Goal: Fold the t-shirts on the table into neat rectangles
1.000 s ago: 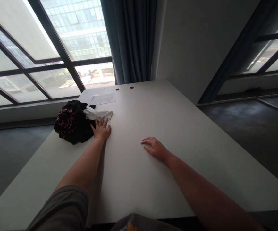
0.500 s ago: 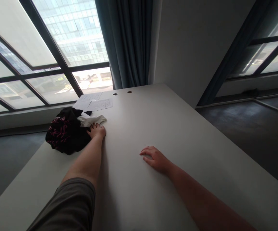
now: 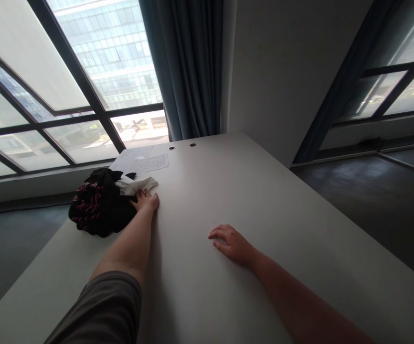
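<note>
A crumpled black cloth bundle point(image 3: 101, 205) with pink lettering lies on the left part of the white table point(image 3: 207, 191). Out of its far right side pokes a white piece of cloth point(image 3: 138, 185). My left hand point(image 3: 145, 201) rests against the right side of the bundle, fingers spread at the edge of the white cloth. No grip on the fabric shows. My right hand point(image 3: 230, 243) lies on the table to the right, fingers slightly curved and apart from the thumb, holding nothing.
Printed sheets of paper point(image 3: 149, 163) lie at the table's far left, behind the bundle. Two round cable holes sit near the far edge, one of them a dark hole point(image 3: 193, 145). A blue curtain point(image 3: 196, 71) and large windows stand beyond.
My left hand has pushed in closer against the bundle and white cloth. The whole view has tilted, so the table appears lower. My right hand stays in place on the table.
</note>
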{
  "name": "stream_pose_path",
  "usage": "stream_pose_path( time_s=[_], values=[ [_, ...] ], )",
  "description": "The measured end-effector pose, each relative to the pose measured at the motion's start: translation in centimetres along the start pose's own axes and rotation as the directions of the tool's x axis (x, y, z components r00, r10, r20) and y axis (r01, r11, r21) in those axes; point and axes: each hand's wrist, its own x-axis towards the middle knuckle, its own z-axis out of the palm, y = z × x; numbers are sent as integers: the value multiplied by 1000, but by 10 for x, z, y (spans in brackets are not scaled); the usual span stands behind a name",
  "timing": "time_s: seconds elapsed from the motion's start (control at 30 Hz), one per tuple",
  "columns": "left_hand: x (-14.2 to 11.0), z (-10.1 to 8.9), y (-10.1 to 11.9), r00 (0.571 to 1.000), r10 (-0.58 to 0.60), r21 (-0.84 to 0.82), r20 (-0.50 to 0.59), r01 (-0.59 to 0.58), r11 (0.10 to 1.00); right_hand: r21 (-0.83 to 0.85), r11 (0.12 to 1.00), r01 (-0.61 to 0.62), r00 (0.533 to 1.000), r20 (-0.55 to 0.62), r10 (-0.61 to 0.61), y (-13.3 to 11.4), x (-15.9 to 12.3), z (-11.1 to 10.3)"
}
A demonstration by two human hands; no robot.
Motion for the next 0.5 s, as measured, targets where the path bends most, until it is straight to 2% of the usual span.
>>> stream_pose_path(
  time_s=[0.5],
  values=[
    [-72,-6,-6,972,229,63,48,-232,971,-64,998,-12,1000,26,14,-5,3,3]
  ],
)
